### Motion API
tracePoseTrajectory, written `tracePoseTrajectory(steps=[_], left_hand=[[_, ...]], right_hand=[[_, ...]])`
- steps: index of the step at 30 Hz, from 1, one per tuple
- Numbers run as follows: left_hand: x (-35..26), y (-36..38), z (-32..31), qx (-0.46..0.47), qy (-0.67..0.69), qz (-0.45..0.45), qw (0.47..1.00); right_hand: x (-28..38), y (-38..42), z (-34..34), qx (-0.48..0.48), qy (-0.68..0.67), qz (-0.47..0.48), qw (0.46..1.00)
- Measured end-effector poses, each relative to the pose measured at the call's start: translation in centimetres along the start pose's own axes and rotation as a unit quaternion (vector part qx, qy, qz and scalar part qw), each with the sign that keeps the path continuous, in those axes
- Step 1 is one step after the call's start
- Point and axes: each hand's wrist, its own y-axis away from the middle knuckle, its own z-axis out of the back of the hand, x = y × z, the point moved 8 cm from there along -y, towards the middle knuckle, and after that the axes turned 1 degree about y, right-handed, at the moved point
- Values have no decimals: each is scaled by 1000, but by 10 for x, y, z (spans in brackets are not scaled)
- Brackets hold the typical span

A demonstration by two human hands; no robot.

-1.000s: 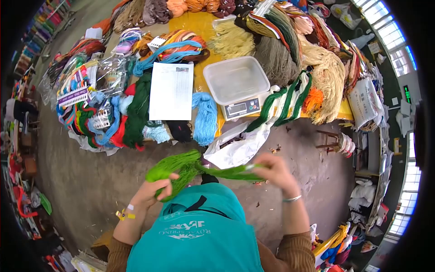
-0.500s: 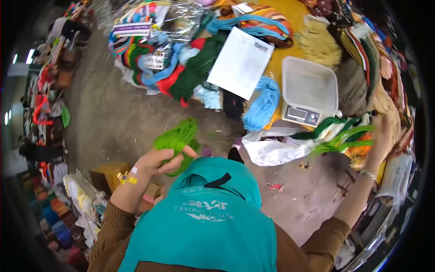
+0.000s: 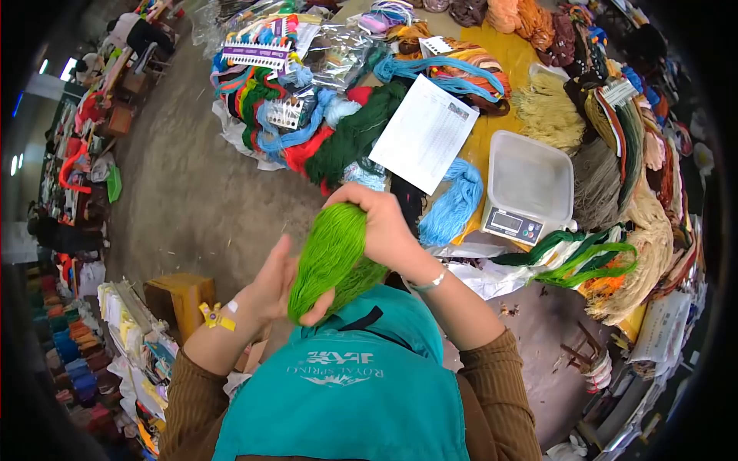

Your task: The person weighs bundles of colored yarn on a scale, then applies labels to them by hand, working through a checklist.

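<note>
A bright green skein of thread (image 3: 330, 250) is stretched between my two hands, above my teal apron (image 3: 338, 384). My right hand (image 3: 382, 227) grips its upper end, with the fingers bent over the strands. Lower down, my left hand (image 3: 280, 288) holds the other end; one fingertip shows in front of the threads, and the rest of those fingers are hidden behind the skein. More green strands (image 3: 592, 261) lie at the right table edge beside dark green and white skeins.
Ahead, the table carries a printed sheet (image 3: 425, 134), a clear plastic tub (image 3: 530, 177) on a digital scale (image 3: 511, 224), a light blue skein (image 3: 453, 203) and many coloured skeins. A cardboard box (image 3: 181, 303) stands at left. A person (image 3: 138, 34) is at the far upper left.
My right hand has come from the green strands at the right over to the skein and now grips its upper end. The skein is drawn out longer between both hands.
</note>
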Motion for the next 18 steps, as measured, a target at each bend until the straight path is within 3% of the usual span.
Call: tracePoseTrajectory(steps=[1,3,4,5,7,10,11,12,13,14,15,16,18], left_hand=[[11,-5,24,-82,97,31,991],[45,-16,49,-98,2,169,981],[54,-26,36,-35,-116,185,975],[55,-33,26,-24,-121,195,973],[54,-36,-28,172,-258,212,927],[29,-39,-68,220,-330,147,906],[26,-40,-69,240,-325,139,904],[-5,-43,-99,265,-339,-35,902],[-27,-41,-110,255,-373,-138,881],[-49,-38,-119,230,-409,-240,850],[-64,-37,-115,174,-471,-272,821],[-81,-34,-122,67,-710,-338,614],[-96,-28,-122,-13,-800,-374,469]], right_hand=[[11,3,0,-5,3,0,1000],[32,11,2,-6,102,36,994],[30,14,1,-14,117,53,992],[24,18,6,-28,124,49,991],[9,27,8,4,160,37,986],[-8,54,5,136,145,25,980],[-45,61,9,129,56,-69,988],[-72,68,14,78,90,8,993],[-75,74,24,32,125,19,991],[-78,81,35,-15,161,27,987],[-90,83,50,-58,149,-18,987],[-103,84,62,-99,137,-62,984],[-91,80,65,-144,171,-60,973]])
